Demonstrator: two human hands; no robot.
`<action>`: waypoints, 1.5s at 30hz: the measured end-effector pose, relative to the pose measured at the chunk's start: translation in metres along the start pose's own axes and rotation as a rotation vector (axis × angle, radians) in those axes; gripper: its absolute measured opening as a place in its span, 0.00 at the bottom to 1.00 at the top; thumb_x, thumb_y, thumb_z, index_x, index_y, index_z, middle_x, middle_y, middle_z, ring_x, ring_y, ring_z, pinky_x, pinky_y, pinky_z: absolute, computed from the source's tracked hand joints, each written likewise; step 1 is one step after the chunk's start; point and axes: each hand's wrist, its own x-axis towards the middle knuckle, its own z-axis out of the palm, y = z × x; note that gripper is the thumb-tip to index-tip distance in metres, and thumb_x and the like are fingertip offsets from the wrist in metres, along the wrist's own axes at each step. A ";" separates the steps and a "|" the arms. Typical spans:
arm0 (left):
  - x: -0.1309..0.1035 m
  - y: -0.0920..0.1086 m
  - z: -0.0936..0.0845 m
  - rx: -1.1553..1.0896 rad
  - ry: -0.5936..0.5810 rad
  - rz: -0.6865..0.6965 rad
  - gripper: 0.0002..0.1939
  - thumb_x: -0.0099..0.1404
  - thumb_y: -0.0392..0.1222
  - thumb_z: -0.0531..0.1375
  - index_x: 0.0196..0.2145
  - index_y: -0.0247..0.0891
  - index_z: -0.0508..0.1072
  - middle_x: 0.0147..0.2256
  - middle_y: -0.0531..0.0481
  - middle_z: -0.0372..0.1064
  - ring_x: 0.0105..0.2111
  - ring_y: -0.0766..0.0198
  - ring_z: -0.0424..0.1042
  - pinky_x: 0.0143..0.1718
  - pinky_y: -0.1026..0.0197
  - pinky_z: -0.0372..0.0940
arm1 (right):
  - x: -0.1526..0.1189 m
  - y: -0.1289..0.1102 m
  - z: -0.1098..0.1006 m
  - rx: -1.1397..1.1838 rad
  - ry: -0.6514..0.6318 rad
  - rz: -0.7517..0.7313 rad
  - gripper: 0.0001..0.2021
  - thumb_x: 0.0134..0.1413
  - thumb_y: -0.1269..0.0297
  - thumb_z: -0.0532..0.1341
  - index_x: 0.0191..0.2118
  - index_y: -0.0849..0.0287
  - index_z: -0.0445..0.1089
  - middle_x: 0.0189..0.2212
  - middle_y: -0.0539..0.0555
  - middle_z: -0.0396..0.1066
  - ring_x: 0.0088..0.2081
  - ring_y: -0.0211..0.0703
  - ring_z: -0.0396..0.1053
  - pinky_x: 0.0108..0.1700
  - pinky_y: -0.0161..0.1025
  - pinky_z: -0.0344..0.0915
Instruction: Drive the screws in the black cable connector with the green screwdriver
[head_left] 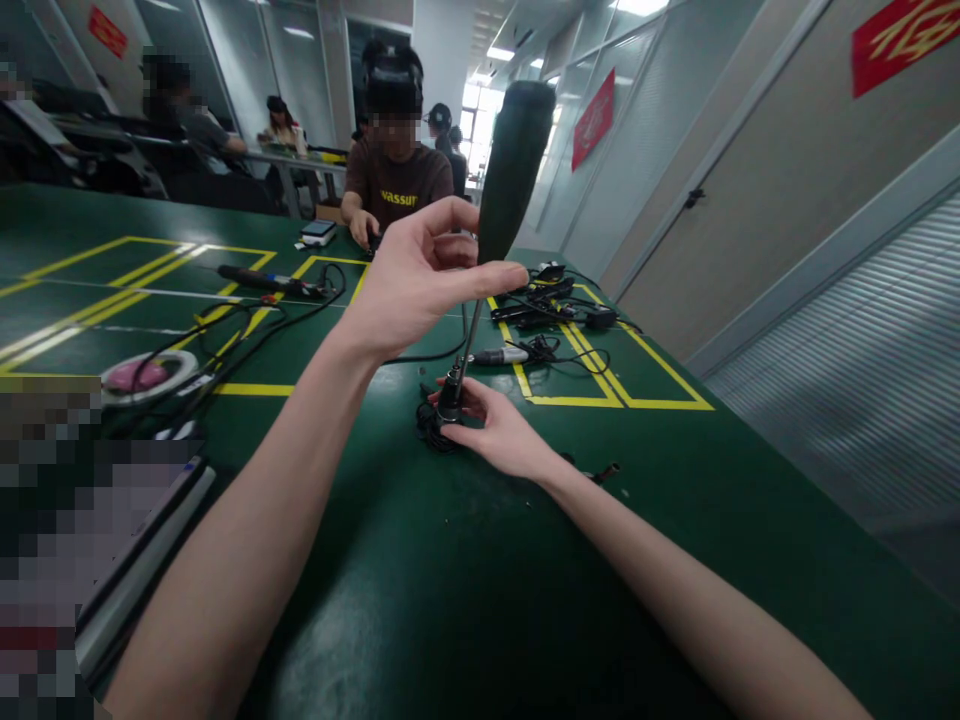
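In the head view, a screwdriver (517, 170) is pinched by thumb and fingers of the left hand (409, 275), its shaft slanted down to a small black part (450, 398), which is gripped by the right hand (499, 430) at the green table (600, 600), near coiled cable (432, 432).

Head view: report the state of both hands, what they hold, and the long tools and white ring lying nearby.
Left hand: gripping the screwdriver
Screwdriver: handle up, tilted, shaft pointing down
Right hand: gripping the black part
Black part: upright, tapered end up
Black tool: lying flat
Grey-and-black tool: lying flat, cable bunched beside it
White ring: lying flat
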 end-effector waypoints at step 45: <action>0.008 0.001 -0.014 0.132 -0.063 0.213 0.24 0.60 0.39 0.77 0.42 0.46 0.65 0.36 0.57 0.75 0.48 0.57 0.77 0.48 0.52 0.73 | -0.004 0.017 0.005 0.038 -0.117 -0.022 0.32 0.59 0.62 0.66 0.68 0.57 0.59 0.48 0.56 0.76 0.51 0.47 0.76 0.58 0.46 0.73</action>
